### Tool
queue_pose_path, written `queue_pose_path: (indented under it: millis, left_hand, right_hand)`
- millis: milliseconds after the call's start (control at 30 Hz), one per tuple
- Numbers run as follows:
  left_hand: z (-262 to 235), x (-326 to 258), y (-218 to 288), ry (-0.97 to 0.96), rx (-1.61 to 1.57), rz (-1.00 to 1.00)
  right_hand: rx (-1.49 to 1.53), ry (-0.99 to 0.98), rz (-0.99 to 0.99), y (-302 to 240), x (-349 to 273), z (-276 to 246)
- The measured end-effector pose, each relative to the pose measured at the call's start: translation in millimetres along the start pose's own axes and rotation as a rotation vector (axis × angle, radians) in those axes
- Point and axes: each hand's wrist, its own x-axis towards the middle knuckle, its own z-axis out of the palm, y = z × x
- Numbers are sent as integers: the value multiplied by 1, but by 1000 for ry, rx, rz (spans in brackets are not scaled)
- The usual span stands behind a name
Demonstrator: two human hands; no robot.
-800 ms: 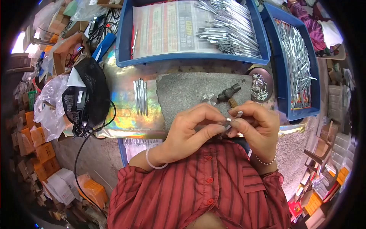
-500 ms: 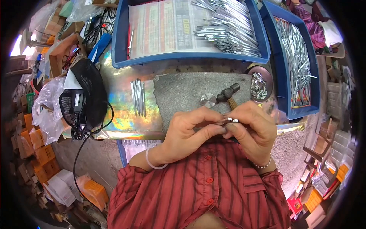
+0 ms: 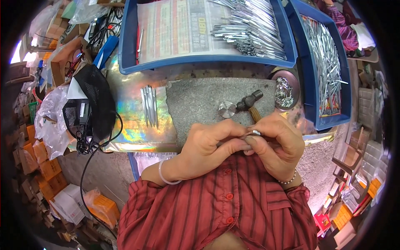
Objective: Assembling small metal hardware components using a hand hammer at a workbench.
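Note:
My left hand [image 3: 208, 143] and my right hand [image 3: 278, 143] meet in front of my striped shirt, thumbs and fingertips pinched together. Between them is a slim shiny metal piece [image 3: 256, 133], mostly hidden by the fingers; only its bright end shows at the right thumb. Just beyond the hands, a hammer [image 3: 250, 101] with a wooden handle lies on a grey slab [image 3: 191, 100]. Beside its head sits a round shiny metal disc [image 3: 227, 109]. Left of the slab, several slender pointed metal strips [image 3: 149, 106] lie side by side.
A round dish [image 3: 295, 89] of small metal parts stands at the slab's right. Blue trays [image 3: 208, 63] of metal strips fill the far side and right. A black mesh bag [image 3: 100, 96] with cables lies left. Another person's checked sleeve [image 3: 339, 25] shows far right.
The metal piece has turned slightly between my fingertips; two bright ends showed before, one patch shows now. Both hands stay pinched together in nearly the same place.

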Motion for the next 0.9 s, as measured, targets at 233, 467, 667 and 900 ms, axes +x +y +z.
queue_pose_path:
  millis: [233,467,667,900]
  left_hand:
    - [2,0,-5,-40,-112,-56]
    - [-3,4,5,-113,109,-41]
    - [-2,6,4,-142,113,-104]
    - [-5,31,1,-265,-368,-625]
  right_hand:
    - [3,33,-32,-1,-4,1]
    - [-61,-15,-38,-1,-4,-1]
    - [102,-24,295,8,-5,2]
    - [676,45,721,33,13,-2]
